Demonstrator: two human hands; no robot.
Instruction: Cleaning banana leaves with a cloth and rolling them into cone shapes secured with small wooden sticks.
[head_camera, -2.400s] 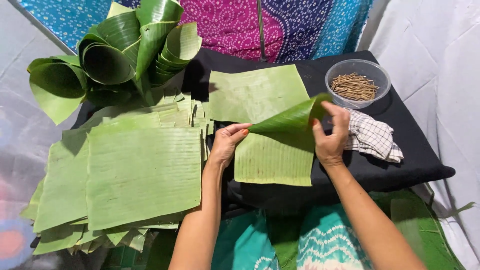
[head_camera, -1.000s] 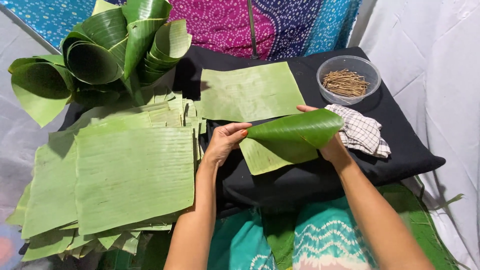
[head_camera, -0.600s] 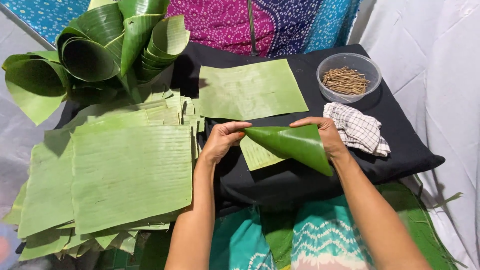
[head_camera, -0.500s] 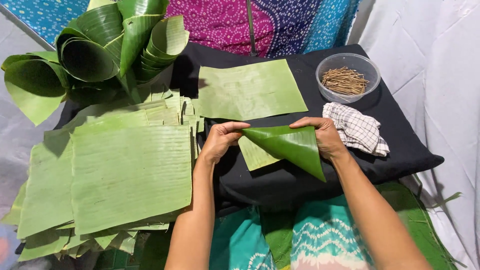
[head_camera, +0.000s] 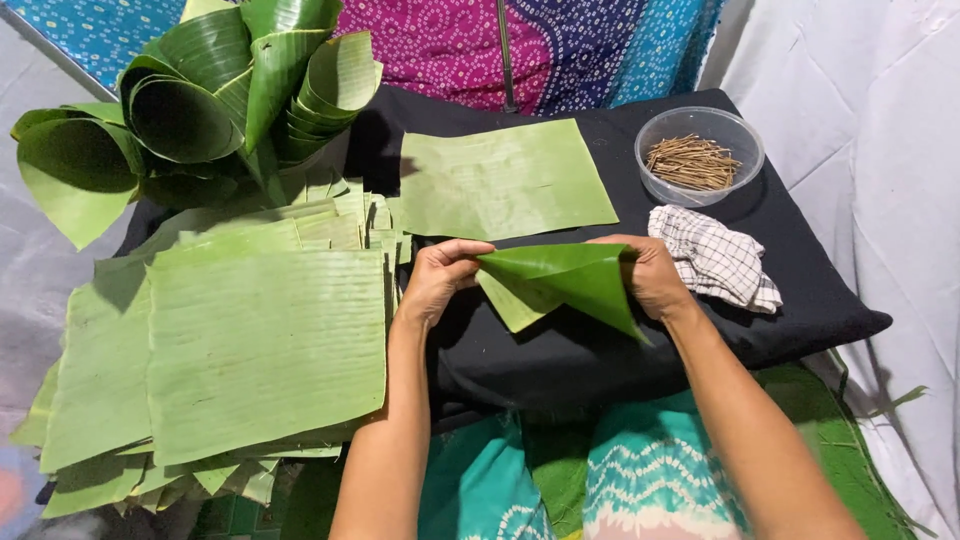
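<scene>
Both my hands hold a green banana leaf piece rolled into a cone (head_camera: 565, 283) above the black cushion (head_camera: 800, 290). My left hand (head_camera: 440, 275) pinches the cone's pointed tip on the left. My right hand (head_camera: 655, 275) grips the wide end on the right, fingers wrapped over the leaf's edge. A flat rectangular leaf piece (head_camera: 500, 180) lies on the cushion just beyond the cone.
A stack of cut leaf sheets (head_camera: 250, 350) lies at the left. Several finished leaf cones (head_camera: 200, 90) stand nested at the back left. A clear bowl of thin sticks (head_camera: 698, 155) and a checked cloth (head_camera: 715, 258) sit at the right.
The flat leaf was rolled into a cone between my hands and lifted off the cushion. The cone's wide end has since turned downward and toward me.
</scene>
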